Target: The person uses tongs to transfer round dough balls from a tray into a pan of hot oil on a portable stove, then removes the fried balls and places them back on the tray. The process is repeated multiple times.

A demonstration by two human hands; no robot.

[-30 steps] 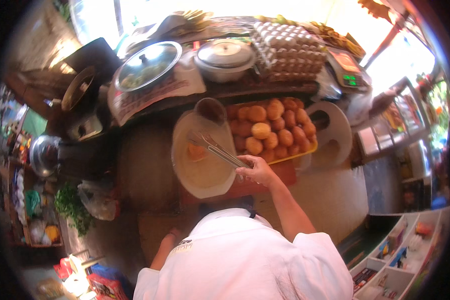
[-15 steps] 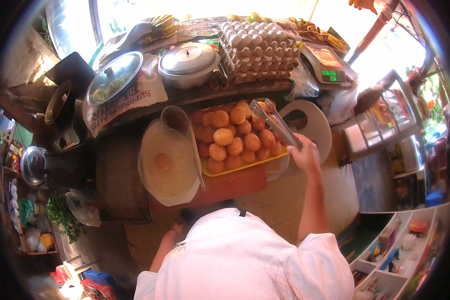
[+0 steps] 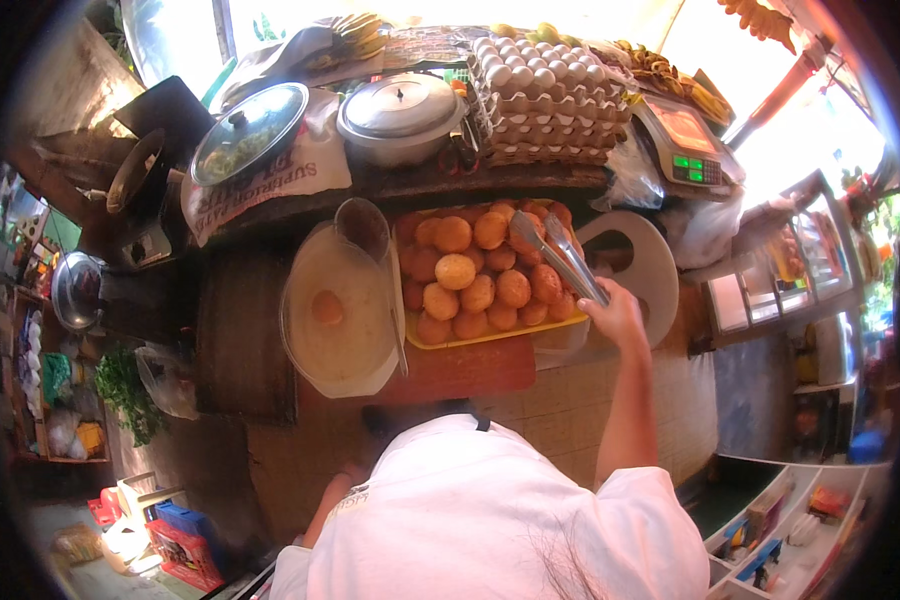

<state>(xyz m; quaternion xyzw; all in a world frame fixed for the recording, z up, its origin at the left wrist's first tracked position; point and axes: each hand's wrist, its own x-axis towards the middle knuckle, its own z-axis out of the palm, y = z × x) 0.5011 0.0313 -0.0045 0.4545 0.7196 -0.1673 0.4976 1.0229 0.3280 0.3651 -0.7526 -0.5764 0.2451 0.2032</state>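
My right hand (image 3: 615,312) grips a pair of metal tongs (image 3: 560,262), pointing away from me over the far right part of a yellow-rimmed tray (image 3: 450,343). Round golden-brown fried balls (image 3: 455,271) are heaped in that tray. The tong tips lie among the balls at the far right; whether they pinch one, I cannot make out. Left of the tray stands a wide pale tub (image 3: 305,350) with cloudy liquid and one brownish round thing (image 3: 328,307) in it. My left forearm (image 3: 332,497) hangs low beside my body, its fingers hidden in shadow.
Stacked egg cartons (image 3: 545,130), a lidded metal pot (image 3: 400,118), a glass-lidded pan (image 3: 250,135) and a scale (image 3: 678,145) line the shelf behind. A dark strainer-like utensil (image 3: 362,228) rests at the tub's rim. A white oval board (image 3: 655,275) lies right of the tray.
The whole view has shifted slightly, so the shelf appears farther right. My right hand still holds the tongs over the tray's far right. My left hand has slipped farther out of sight.
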